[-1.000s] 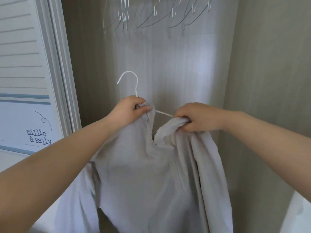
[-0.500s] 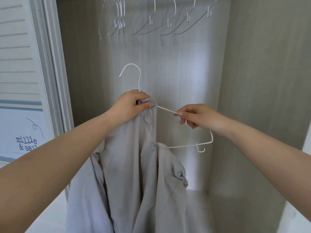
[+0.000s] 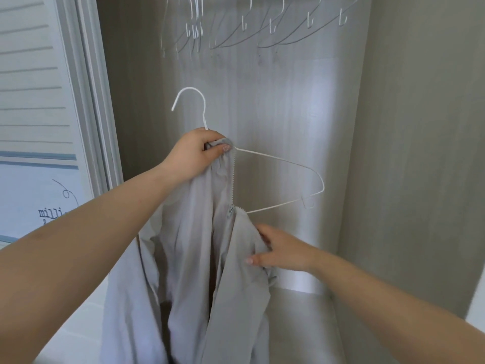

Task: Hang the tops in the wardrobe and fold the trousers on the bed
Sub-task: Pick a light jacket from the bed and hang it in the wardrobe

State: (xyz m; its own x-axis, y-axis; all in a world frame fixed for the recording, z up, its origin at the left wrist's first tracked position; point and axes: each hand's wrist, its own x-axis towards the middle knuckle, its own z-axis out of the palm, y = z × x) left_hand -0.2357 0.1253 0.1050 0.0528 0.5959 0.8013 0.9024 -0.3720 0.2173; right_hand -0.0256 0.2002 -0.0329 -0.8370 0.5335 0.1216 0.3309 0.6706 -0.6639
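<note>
A pale grey zip-front top [image 3: 189, 258] hangs half on a white wire hanger [image 3: 283, 164] inside the open wardrobe. My left hand [image 3: 195, 151] grips the top's collar together with the hanger's neck, just under the hook. The hanger's right arm sticks out bare. The top's right side droops below it, and my right hand [image 3: 280, 248] grips that fallen fabric near the zip. The lower part of the top runs out of the frame.
Several empty white hangers [image 3: 252, 24] hang from the rail at the top of the wardrobe. The wardrobe's back panel [image 3: 288, 114] and right side wall [image 3: 420, 153] close in the space. A white door frame [image 3: 89, 101] stands at the left. A shelf floor [image 3: 301, 311] lies below.
The top's right side slipped off the hanger. My right hand let go of the hanger's arm and dropped down onto the fallen fabric. My left hand kept its hold.
</note>
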